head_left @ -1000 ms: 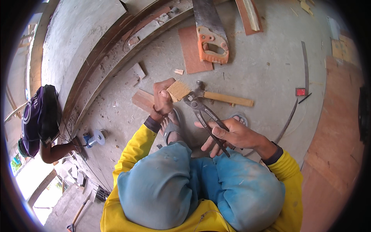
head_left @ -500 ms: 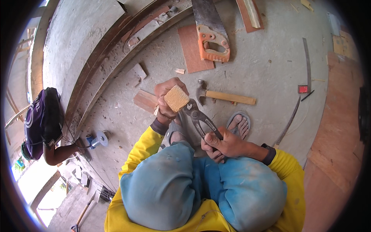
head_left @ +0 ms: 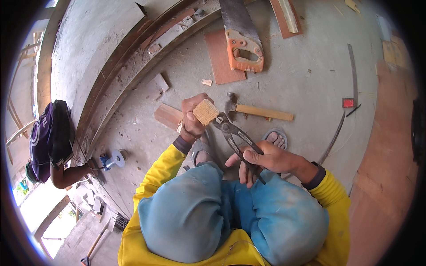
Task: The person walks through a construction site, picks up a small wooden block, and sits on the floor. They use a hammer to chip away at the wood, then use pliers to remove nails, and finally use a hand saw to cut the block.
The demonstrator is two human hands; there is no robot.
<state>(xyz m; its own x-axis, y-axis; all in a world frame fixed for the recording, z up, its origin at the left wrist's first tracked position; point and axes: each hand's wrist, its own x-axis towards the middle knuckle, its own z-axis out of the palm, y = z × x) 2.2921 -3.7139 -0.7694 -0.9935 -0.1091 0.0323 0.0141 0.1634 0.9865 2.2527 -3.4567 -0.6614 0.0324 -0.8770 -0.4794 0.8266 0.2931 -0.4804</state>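
Your left hand (head_left: 194, 119) has its fingers clamped on the light, stiff wood block (head_left: 206, 111), while your right hand (head_left: 262, 159) squeezes the pincers (head_left: 235, 135) by their 2 handles, jaws at the block's edge.

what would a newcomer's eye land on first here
Centre frame, the left hand holds up a small pale wood block while the right hand grips dark pincers whose head meets the block. Beyond them on the concrete floor lie a wooden-handled hammer and an orange-handled handsaw.
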